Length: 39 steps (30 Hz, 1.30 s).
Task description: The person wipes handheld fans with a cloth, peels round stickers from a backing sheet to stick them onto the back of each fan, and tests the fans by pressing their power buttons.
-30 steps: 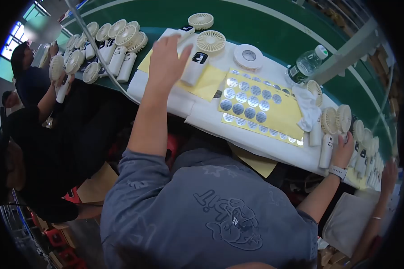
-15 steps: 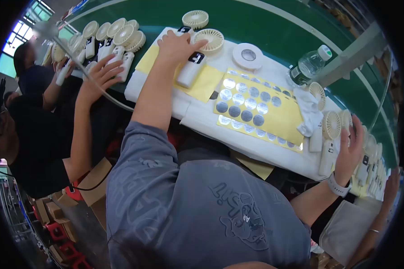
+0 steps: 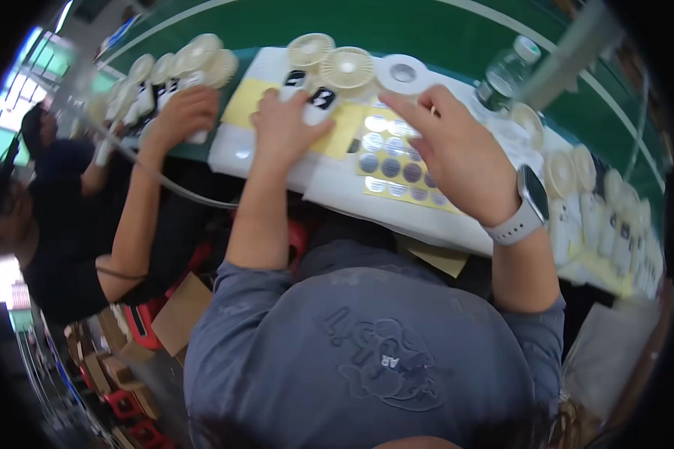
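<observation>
My left hand (image 3: 284, 133) lies with its fingers spread over the lower handles of two white handheld fans, touching them. Their round heads, one fan head (image 3: 311, 49) and another fan head (image 3: 347, 67), lie at the far edge of the white-covered work surface. Black labels mark both handles. Over a yellow sheet of round silver stickers (image 3: 389, 166) hovers my right hand (image 3: 460, 161), blurred, with fingers apart and nothing visible between them. A roll of white tape (image 3: 403, 73) lies just beyond its fingertips.
A plastic bottle (image 3: 508, 73) and a crumpled white cloth (image 3: 494, 120) are at the back right. More fans (image 3: 562, 176) line the right side; others (image 3: 198, 56) lie at the left. A co-worker's hand (image 3: 183, 116) is beside those. A cable hangs at the left.
My right hand has moved left from the right-hand fans to above the sticker sheet. My left hand has come down over the handles, and the two fans' heads now sit closer together.
</observation>
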{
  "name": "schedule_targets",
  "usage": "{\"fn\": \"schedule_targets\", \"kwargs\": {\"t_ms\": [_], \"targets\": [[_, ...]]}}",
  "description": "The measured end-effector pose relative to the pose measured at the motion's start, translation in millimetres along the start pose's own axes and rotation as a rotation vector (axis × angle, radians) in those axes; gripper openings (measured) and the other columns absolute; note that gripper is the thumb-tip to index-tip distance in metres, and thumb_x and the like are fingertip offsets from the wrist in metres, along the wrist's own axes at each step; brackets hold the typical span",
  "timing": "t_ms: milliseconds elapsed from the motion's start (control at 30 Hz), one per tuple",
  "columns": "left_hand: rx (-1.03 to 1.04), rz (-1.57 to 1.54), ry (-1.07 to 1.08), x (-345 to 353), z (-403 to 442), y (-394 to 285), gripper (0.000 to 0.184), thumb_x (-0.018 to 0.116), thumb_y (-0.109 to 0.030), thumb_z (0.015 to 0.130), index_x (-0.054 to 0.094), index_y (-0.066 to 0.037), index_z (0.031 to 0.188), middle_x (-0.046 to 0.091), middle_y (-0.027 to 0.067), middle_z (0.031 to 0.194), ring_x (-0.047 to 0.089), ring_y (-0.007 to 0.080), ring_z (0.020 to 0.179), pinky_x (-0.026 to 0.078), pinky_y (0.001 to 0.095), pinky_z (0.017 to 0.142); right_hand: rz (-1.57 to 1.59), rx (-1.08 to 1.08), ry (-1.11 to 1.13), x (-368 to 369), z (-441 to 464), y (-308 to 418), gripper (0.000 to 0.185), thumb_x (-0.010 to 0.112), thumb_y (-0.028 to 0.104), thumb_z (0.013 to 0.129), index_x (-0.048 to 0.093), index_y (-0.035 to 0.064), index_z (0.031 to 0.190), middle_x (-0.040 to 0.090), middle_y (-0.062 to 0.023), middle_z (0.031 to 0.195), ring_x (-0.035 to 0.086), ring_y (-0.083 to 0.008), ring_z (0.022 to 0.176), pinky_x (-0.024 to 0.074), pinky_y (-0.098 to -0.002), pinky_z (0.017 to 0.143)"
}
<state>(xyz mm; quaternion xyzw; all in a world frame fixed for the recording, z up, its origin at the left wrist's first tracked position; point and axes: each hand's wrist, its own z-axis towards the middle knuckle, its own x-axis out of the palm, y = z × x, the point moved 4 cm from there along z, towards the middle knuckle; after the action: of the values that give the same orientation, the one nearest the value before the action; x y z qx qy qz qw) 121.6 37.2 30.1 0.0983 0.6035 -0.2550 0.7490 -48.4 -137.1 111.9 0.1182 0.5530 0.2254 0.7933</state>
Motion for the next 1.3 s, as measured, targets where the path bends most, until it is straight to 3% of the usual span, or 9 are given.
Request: {"fn": "schedule_targets", "kwargs": {"t_ms": [200,667,700,833,933,1000,1067,1100,1300], "targets": [[0.032,-0.141,0.009,3,-22,15,0.061,0.077,-0.046,0.066,0.064,-0.007,0.112,0.044,0.0266,0.128,0.044,0.0401,0.120,0.036,0.0526,0.097,0.020,0.386,-0.060,-4,-30,-67,0.022,0.063,0.007,0.080,0.062,0.0011,0.101,0.055,-0.0140,0.089,0.058,-0.0299,0.083,0.0475,-0.0368,0.074],[0.209,-0.226,-0.279,-8,-39,6,0.049,0.081,-0.027,0.064,0.063,-0.001,0.102,0.035,0.0232,0.137,0.031,0.0411,0.126,0.032,0.0464,0.104,-0.216,0.243,-0.143,60,-47,-64,0.016,0.057,0.000,0.080,0.055,-0.0013,0.095,0.052,-0.0167,0.095,0.058,-0.0333,0.081,0.0494,-0.0394,0.072],[0.223,-0.202,-0.339,-15,-42,2,0.048,0.082,-0.025,0.064,0.062,-0.001,0.101,0.047,0.0196,0.124,0.044,0.0355,0.115,0.039,0.0415,0.098,-0.224,0.254,-0.132,59,-47,-64,0.017,0.056,0.000,0.079,0.055,-0.0014,0.096,0.052,-0.0169,0.095,0.058,-0.0333,0.081,0.0495,-0.0393,0.072],[0.139,-0.572,-0.126,-28,-54,-6,0.052,0.080,-0.021,0.068,0.060,0.002,0.110,0.060,0.0142,0.098,0.058,0.0244,0.090,0.047,0.0330,0.082,-0.284,0.308,-0.062,60,-45,-65,0.016,0.058,0.001,0.082,0.053,0.0007,0.096,0.052,-0.0156,0.096,0.057,-0.0348,0.084,0.0482,-0.0397,0.073],[0.007,-1.420,0.173,-12,-73,-15,0.053,0.076,-0.025,0.075,0.057,0.006,0.113,0.060,0.0149,0.107,0.059,0.0207,0.084,0.048,0.0303,0.076,-0.335,0.298,-0.034,64,-45,-66,0.014,0.057,0.001,0.080,0.051,-0.0002,0.093,0.053,-0.0170,0.095,0.058,-0.0348,0.082,0.0493,-0.0399,0.070],[0.023,-1.796,0.466,0,-85,-26,0.058,0.057,-0.040,0.088,0.052,0.008,0.118,0.060,0.0169,0.109,0.060,0.0192,0.079,0.049,0.0302,0.068,-0.353,0.270,-0.033,66,-44,-74,0.017,0.057,-0.001,0.074,0.050,-0.0022,0.090,0.053,-0.0193,0.094,0.061,-0.0346,0.078,0.0516,-0.0398,0.066],[0.039,-2.069,0.722,5,-90,-46,0.062,0.046,-0.047,0.092,0.050,0.007,0.121,0.060,0.0175,0.104,0.061,0.0190,0.078,0.050,0.0308,0.066,-0.307,0.302,-0.061,67,-42,-82,0.011,0.057,0.009,0.087,0.050,0.0013,0.090,0.055,-0.0150,0.090,0.057,-0.0348,0.078,0.0479,-0.0409,0.068],[0.036,-2.152,0.782,10,-92,-54,0.068,0.033,-0.051,0.093,0.047,0.009,0.121,0.060,0.0177,0.098,0.062,0.0188,0.071,0.050,0.0302,0.059,-0.301,0.298,-0.070,67,-40,-85,0.011,0.057,0.010,0.087,0.050,0.0014,0.090,0.055,-0.0149,0.090,0.057,-0.0347,0.077,0.0479,-0.0408,0.068],[0.082,-2.088,0.948,12,-95,-70,0.070,0.027,-0.052,0.094,0.050,0.010,0.115,0.061,0.0139,0.083,0.058,0.0177,0.053,0.047,0.0269,0.050,-0.251,0.311,-0.009,63,-41,-90,0.015,0.058,0.013,0.088,0.052,-0.0001,0.090,0.055,-0.0158,0.094,0.061,-0.0304,0.075,0.0516,-0.0387,0.067]]}}
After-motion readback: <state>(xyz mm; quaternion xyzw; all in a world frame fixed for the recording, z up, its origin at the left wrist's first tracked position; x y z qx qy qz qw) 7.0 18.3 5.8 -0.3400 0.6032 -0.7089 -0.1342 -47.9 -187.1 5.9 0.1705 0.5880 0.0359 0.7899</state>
